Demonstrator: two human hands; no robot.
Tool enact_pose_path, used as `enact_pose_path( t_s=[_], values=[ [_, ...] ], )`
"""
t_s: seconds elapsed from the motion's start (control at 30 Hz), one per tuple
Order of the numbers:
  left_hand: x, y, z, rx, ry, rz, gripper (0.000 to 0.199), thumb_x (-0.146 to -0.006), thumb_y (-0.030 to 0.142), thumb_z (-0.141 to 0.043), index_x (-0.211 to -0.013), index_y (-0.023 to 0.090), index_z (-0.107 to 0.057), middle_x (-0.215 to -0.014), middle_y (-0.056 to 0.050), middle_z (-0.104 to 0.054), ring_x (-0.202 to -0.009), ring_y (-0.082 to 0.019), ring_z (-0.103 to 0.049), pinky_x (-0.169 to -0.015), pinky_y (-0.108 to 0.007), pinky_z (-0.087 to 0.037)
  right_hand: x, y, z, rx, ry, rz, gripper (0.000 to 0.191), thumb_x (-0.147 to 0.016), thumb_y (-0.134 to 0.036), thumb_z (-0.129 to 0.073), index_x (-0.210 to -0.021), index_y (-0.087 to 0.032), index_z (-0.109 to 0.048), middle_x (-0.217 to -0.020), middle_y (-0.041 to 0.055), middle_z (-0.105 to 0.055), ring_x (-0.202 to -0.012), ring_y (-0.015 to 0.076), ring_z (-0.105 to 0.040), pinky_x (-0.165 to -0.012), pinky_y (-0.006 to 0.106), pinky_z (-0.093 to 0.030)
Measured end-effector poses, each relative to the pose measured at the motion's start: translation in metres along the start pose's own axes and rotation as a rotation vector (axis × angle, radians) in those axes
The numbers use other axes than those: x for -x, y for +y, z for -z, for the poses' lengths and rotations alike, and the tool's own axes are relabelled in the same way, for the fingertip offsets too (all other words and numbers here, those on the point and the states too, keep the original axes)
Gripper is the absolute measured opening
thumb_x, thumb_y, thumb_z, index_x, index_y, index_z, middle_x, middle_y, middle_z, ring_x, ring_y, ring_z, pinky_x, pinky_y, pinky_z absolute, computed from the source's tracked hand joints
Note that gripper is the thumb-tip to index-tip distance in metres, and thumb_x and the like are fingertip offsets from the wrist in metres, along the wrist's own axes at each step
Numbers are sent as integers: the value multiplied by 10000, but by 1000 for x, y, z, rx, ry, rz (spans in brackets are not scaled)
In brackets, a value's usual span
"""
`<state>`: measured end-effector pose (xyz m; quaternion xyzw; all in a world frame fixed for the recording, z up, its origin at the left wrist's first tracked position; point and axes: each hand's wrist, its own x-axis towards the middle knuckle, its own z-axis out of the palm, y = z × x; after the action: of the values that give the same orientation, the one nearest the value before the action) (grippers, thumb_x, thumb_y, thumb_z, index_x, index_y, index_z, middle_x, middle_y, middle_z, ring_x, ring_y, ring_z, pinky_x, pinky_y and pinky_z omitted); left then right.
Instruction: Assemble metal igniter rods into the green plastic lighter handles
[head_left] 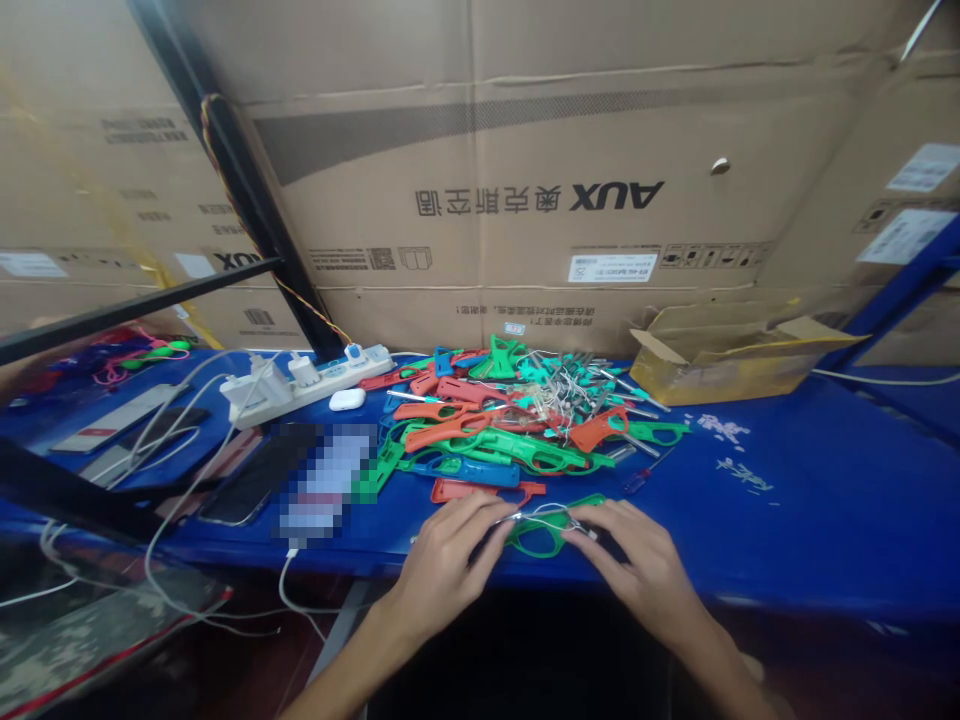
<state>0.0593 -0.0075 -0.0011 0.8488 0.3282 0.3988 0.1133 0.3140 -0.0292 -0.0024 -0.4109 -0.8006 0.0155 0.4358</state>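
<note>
My left hand (455, 540) is closed in a pinch on a small silver metal part with thin white wire running from it. Opposite, my right hand (637, 545) pinches the other end of the same wire (553, 507), near a small pale piece at the fingertips. Under and between both hands lies a green plastic lighter shell (536, 540) on the blue table cover. Just beyond is a heap of orange, green and blue lighter shells (450, 430). Behind them, metal tubes with teal parts and white wires (577, 390) are piled up.
A screwdriver (637, 482) lies right of the shells, near small white pieces (724, 428). An open cardboard box (727, 365) stands back right. On the left are a power strip (315, 385), an earphone case (347, 400), phones (259, 475) with cables, and a black frame post (247, 200).
</note>
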Motion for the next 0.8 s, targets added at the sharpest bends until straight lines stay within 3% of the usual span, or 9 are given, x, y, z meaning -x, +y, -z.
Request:
enact_pose_path(
  t_s=[0.8],
  values=[
    [0,-1,-1,-18,15,-29,230,-1028,145,-576,-1235,207,-656,-1095,-78,-724,-999,-218,-697,-876,-355,-553,0,1,1,12,-32,49,105,-1027,-284,-611,-1017,-217,-692,-916,22,-786,-782,182,-726,-787,344,-524]
  ],
)
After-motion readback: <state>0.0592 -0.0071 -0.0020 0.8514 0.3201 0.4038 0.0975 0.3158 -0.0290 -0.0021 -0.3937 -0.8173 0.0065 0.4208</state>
